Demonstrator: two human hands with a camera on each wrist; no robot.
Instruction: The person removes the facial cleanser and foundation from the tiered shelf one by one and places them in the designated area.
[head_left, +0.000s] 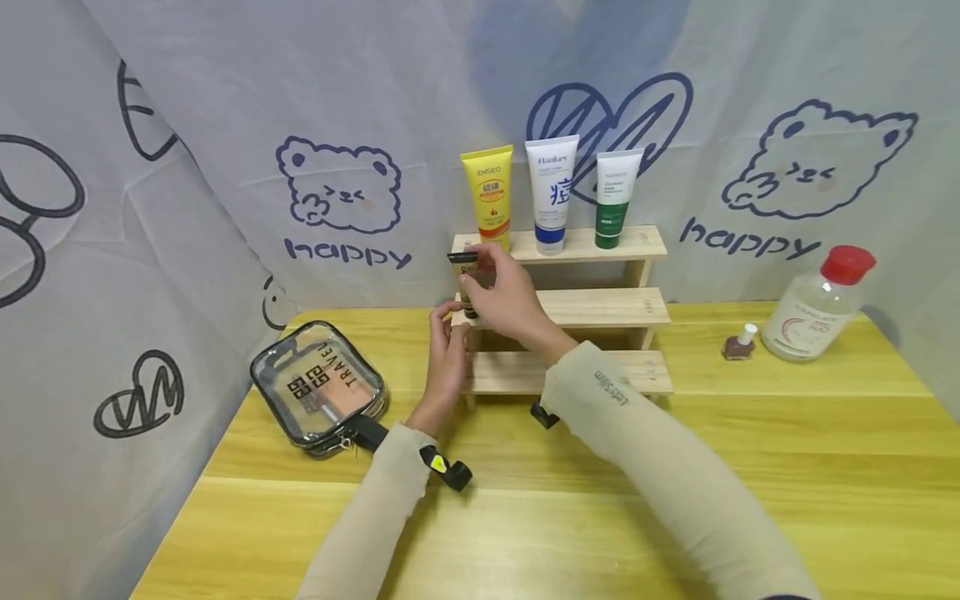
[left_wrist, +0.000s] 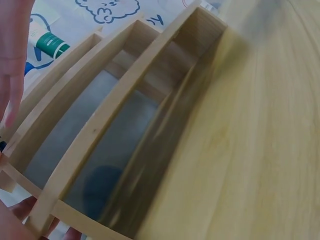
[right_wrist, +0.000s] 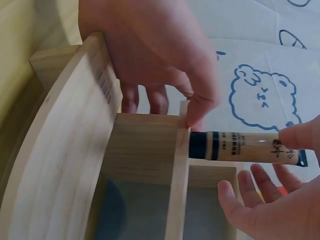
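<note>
Small tube (right_wrist: pixel 245 147) pinched upright on the middle shelf (head_left: pixel 600 308) by the right hand (head_left: pixel 507 292).
Just beside it, the left hand (head_left: pixel 446 358) grips the wooden rack's (head_left: pixel 647 271) end. Beyond both hands stand three larger tubes (head_left: pixel 552 187); a clear pouch (head_left: pixel 318 383) lies left of the left hand on the worktop (head_left: pixel 487 533).

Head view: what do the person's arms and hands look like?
Left sleeve: beige, black device with a yellow mark at the wrist. Right sleeve: beige, dark lettering, black piece near the wrist. Left hand and right hand: no gloves.
</note>
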